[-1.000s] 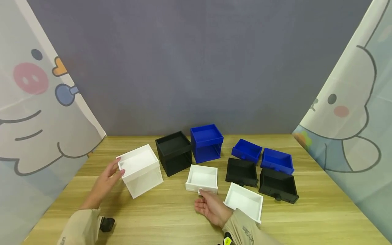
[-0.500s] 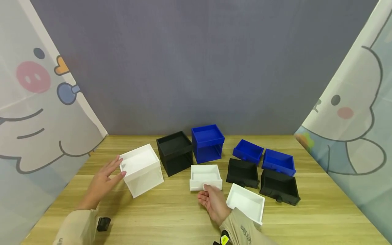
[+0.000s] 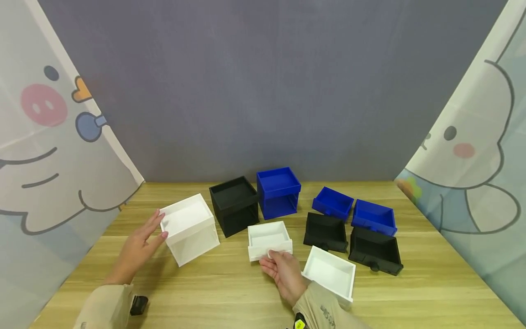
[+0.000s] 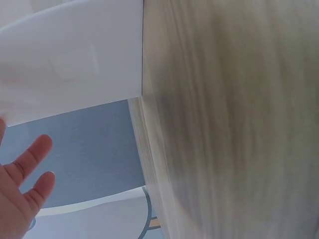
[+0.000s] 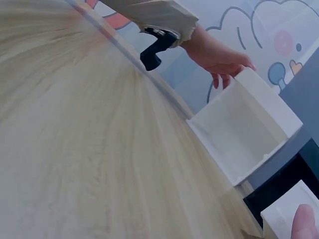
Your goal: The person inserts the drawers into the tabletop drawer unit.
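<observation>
At the left, my left hand (image 3: 137,249) touches the white cabinet (image 3: 191,226), fingertips on its left rim and thumb at the front corner. Its outer fingers are straight and spread in the left wrist view. The cabinet has a shallow top tray and a hollow front that stands open, as the right wrist view shows. My right hand (image 3: 285,276) pinches the front knob of a white drawer (image 3: 269,235), thumb on top. That drawer is right of the cabinet, facing me; whether it touches the table is unclear. A second white drawer (image 3: 330,269) lies right of my right hand.
A black cabinet (image 3: 234,194) and a blue cabinet (image 3: 278,183) stand behind, without drawers. Two black drawers (image 3: 326,230) and two blue drawers (image 3: 333,202) lie at the right. All are on a wooden table (image 3: 205,297) before a grey backdrop (image 3: 263,91).
The white drawer in my right hand shifts slightly right, then back left, and its front now angles a little differently. My left hand stays at the white cabinet.
</observation>
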### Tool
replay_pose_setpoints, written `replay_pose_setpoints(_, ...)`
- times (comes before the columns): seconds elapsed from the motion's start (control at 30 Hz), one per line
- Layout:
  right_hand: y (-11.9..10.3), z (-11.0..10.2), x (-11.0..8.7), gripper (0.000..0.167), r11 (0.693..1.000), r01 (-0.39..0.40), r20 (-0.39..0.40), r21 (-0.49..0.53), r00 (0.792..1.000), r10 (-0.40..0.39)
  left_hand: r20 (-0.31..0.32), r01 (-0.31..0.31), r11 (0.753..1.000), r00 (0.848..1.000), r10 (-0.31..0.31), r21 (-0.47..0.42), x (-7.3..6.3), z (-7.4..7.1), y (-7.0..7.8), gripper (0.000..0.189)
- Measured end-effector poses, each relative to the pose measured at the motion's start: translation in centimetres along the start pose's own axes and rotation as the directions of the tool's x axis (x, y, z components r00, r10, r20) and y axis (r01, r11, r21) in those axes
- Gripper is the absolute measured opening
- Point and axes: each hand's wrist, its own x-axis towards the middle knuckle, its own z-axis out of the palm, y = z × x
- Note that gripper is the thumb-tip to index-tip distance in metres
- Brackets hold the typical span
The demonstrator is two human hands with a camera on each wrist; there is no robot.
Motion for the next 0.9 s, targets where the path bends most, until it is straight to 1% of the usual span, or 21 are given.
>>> replay_pose_setpoints(0.13, 0.1, 0.5, -0.3, 0.014, 1.000, -0.009, 0.008, -0.016, 1.000, 0.009, 0.013, 0.027, 0.999, 1.000, -0.028, 0.020, 0.0, -0.1, 0.1, 0.052)
replay_pose_setpoints(0.33, 0.1, 1.4, -0.6, 0.013, 0.999, -0.021, 0.069, -0.041, 0.997, 0.023, 0.034, 0.065, 0.998, 0.997, -0.065, -0.010, 0.0, -0.5, 0.4, 0.053)
replay_pose_setpoints(0.47, 0.1, 1.7, -0.6, 0.011, 0.996, -0.027, 0.114, -0.082, 0.993, 0.036, 0.042, 0.068, 0.998, 0.997, -0.068, 0.013, 0.1, -0.5, 0.6, 0.053)
replay_pose_setpoints(0.6, 0.2, 2.0, -0.6, 0.008, 0.992, -0.039, 0.145, -0.116, 0.988, 0.056, 0.065, 0.077, 0.996, 0.995, -0.080, 0.033, 0.4, -0.7, 0.6, 0.055)
replay_pose_setpoints(0.7, 0.4, 2.4, -0.7, 0.005, 0.991, -0.057, 0.167, -0.123, 0.983, 0.078, 0.080, 0.085, 0.996, 0.993, -0.088, 0.039, 0.5, -0.8, 0.6, 0.055)
replay_pose_setpoints(0.9, 1.0, 3.4, -1.1, 0.006, 0.988, -0.092, 0.211, -0.123, 0.971, 0.116, 0.089, 0.083, 0.995, 0.992, -0.087, 0.051, 0.4, -0.8, 0.6, 0.055)
